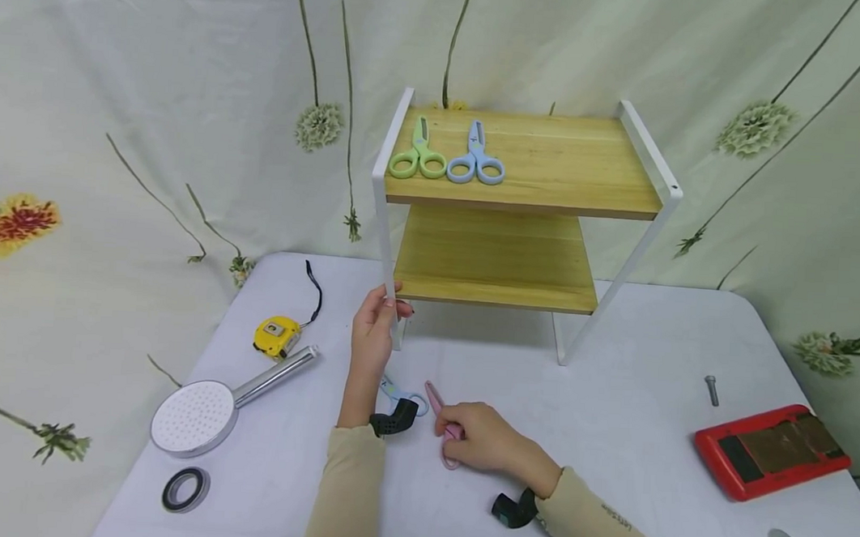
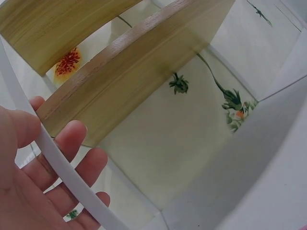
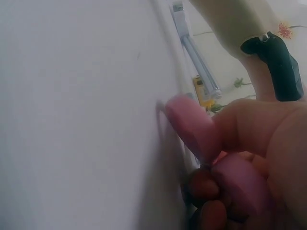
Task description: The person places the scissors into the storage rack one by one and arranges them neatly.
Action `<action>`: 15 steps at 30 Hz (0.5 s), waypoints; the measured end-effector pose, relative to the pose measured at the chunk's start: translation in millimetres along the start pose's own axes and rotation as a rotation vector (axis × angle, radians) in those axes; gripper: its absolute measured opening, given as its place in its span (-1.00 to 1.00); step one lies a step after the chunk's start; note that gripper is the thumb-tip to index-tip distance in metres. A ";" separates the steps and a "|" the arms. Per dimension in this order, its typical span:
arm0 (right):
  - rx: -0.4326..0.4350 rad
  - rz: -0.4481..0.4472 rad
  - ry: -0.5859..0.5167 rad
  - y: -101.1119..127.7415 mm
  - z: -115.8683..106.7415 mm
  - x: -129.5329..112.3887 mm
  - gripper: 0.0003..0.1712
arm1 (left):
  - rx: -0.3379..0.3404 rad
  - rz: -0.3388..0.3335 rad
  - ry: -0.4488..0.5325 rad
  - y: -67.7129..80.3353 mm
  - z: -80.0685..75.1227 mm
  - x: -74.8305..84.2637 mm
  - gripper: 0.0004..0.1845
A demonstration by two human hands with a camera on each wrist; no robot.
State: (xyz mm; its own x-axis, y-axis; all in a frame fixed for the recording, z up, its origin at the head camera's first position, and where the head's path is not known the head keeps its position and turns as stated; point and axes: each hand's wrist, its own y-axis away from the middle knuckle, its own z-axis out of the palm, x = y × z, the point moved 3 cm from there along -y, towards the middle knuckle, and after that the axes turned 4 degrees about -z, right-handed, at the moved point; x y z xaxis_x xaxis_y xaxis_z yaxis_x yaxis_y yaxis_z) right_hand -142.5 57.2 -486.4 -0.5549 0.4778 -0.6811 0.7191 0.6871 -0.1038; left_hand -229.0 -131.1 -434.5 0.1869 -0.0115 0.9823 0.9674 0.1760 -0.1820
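Beige right sleeve point(image 1: 602, 521) enters from the head view's bottom edge; beyond it, the right hand point(image 1: 490, 439) has thumb and fingers closed round the handles of the pink scissors point(image 1: 434, 398), low over the table point(image 1: 650, 377) in front of the shelf point(image 1: 552, 161), blades pointing toward its left leg. Whether they touch the tabletop cannot be told. The left hand point(image 1: 374, 334), thumb on 1 side and curled fingers on the other, grips that leg close to the lower board's point(image 1: 499, 260) edge. Blue scissors point(image 1: 390, 390) lie just beside the left wrist. On the upper board, green scissors point(image 1: 419, 156) and another blue pair point(image 1: 475, 157) sit at the left, handles near the front edge; plain wood stretches rightward. White tabletop spans from the right hand to the red device point(image 1: 771, 453) near the right edge.
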 end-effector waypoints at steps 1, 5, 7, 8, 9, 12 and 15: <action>-0.001 -0.001 -0.008 -0.1 -0.4 0.2 -0.83 | 0.001 0.001 0.002 -0.2 0.1 -0.2 -0.67; -0.015 0.012 -0.063 0.0 -2.3 1.8 -0.83 | 0.004 0.004 0.005 -0.6 0.3 -0.3 -0.67; -0.022 0.026 -0.100 0.2 -3.0 3.9 -0.83 | 0.004 0.002 0.002 -0.4 0.5 -0.2 -0.67; -0.025 0.033 -0.123 0.4 -3.5 5.1 -0.83 | 0.003 0.001 0.000 -0.2 0.6 0.1 -0.67; -0.028 0.040 -0.145 0.6 -3.9 6.3 -0.83 | 0.003 0.000 -0.003 -0.1 0.6 0.1 -0.67; -0.036 0.052 -0.196 0.9 -5.2 10.7 -0.82 | 0.003 -0.001 -0.008 -0.1 1.0 -0.6 -0.66; -0.043 0.064 -0.245 1.9 -10.1 14.8 -0.83 | 0.004 -0.001 -0.006 -0.1 1.3 -1.4 -0.66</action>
State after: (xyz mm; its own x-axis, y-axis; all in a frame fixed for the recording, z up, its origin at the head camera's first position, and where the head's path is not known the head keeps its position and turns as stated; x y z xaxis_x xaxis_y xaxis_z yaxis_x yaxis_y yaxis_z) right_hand -153.5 71.1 -489.4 -0.3868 0.3778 -0.8412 0.7284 0.6846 -0.0275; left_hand -229.6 -129.8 -435.8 0.1853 -0.0053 0.9827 0.9668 0.1798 -0.1813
